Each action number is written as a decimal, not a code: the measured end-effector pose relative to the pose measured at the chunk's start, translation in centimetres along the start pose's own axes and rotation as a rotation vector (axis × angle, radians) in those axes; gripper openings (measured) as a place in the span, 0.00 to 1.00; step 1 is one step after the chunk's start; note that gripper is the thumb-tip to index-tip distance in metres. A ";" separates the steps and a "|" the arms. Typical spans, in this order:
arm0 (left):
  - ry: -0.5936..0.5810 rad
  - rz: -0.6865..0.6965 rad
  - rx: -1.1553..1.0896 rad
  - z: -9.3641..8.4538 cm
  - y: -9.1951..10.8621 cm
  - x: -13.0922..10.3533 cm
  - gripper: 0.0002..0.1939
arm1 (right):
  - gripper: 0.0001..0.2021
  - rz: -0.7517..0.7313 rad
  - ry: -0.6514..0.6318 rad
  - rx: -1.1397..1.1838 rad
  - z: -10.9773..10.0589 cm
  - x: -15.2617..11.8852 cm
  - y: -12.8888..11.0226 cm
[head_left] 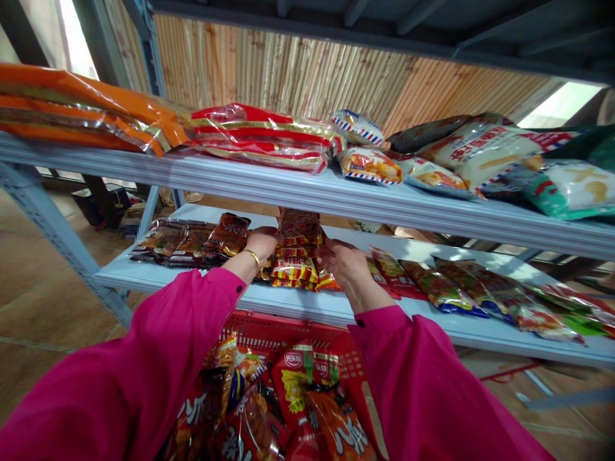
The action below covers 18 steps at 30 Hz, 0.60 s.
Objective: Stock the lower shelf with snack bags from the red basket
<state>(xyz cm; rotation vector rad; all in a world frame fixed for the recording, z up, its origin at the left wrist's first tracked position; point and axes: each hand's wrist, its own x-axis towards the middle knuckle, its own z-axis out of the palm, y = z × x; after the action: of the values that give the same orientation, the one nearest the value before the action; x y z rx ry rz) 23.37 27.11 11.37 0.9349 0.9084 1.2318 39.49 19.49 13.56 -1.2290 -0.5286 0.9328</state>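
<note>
Both hands on stack of red-yellow snack packets (295,256) at shelf centre: left hand (262,243) clasping 9 o'clock edge, right hand (343,266) pressing 3 o'clock edge; likely light, crinkly, slippery, crushable, best held by both side edges.

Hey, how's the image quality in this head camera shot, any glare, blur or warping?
Head view: wide-angle warp bows the upper shelf edge; the window at top right is blown out; glare streaks the red plastic packs; a small pixelated patch sits at the far left; both hands and the stacked snack packets stay sharp.
</note>
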 end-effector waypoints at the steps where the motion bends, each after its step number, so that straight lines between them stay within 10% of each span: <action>1: 0.027 -0.003 0.032 0.1 0.2 -0.1 0.13 | 0.10 -0.002 0.002 -0.002 0.0 0.0 0.0; 9: 0.125 0.094 0.167 -0.8 1.8 -3.1 0.11 | 0.11 -0.029 0.038 -0.001 -1.1 -2.0 0.5; 13: 0.025 0.164 0.210 -3.7 0.7 -6.6 0.06 | 0.14 0.009 0.119 0.010 -2.5 -4.6 2.5; 18: -0.058 -0.098 0.337 -8.7 -2.9 -12.0 0.07 | 0.13 0.137 0.110 0.029 -4.8 -8.8 6.3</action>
<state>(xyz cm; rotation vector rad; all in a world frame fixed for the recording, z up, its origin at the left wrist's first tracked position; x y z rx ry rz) 14.97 15.71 6.27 1.1708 1.1235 0.9801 36.53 9.82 7.38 -1.2944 -0.3465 0.9783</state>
